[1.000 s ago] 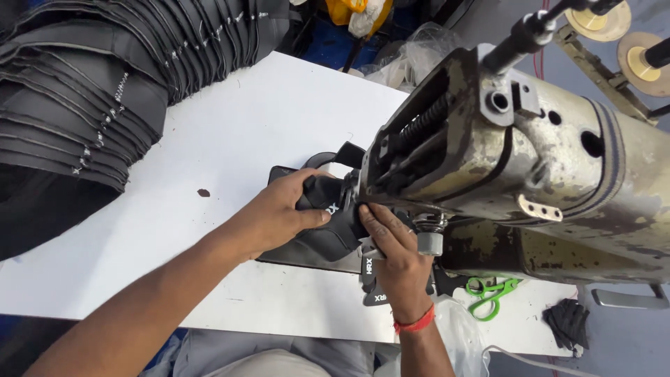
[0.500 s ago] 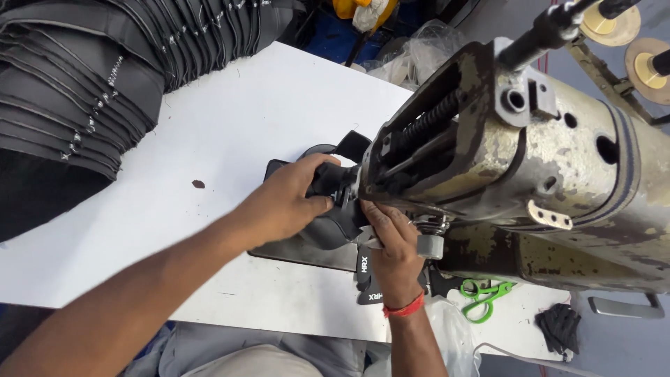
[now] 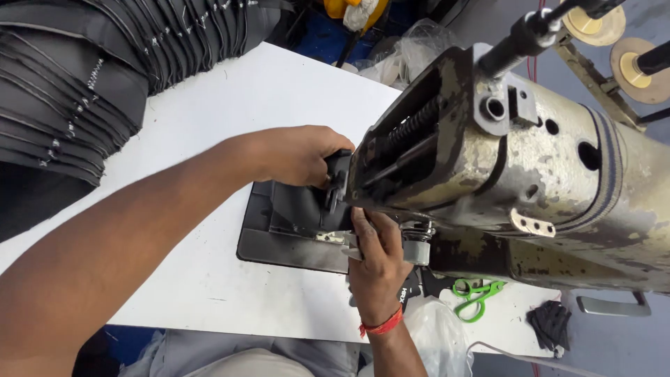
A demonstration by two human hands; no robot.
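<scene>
Sewing machine, big and worn, is the landmark. Left hand sits just left of the machine head, fingers curled closed around the top edge of a black workpiece, gripping it, likely to steer it toward the needle area. Right hand is directly under the head, fingers bent and pressing down on the same workpiece at the front edge; how far it is closed is hard to tell, fingertips are hidden under the machine. The workpiece lies on the dark plate let into the white bench, left of and below the head, one end tucked in under it. Two hands either side probably keep the piece flat and taut. Needle and presser foot are not visible, the head blocks them. Red band on the right wrist. Green snips lie on the bench below the machine, right of the right hand, near but apart. Small black scrap further right, below the machine. Stack of black stitched pieces far left of the machine, well apart from both hands. Clear plastic bag below the right wrist. Thread stand discs above the machine, top right.
</scene>
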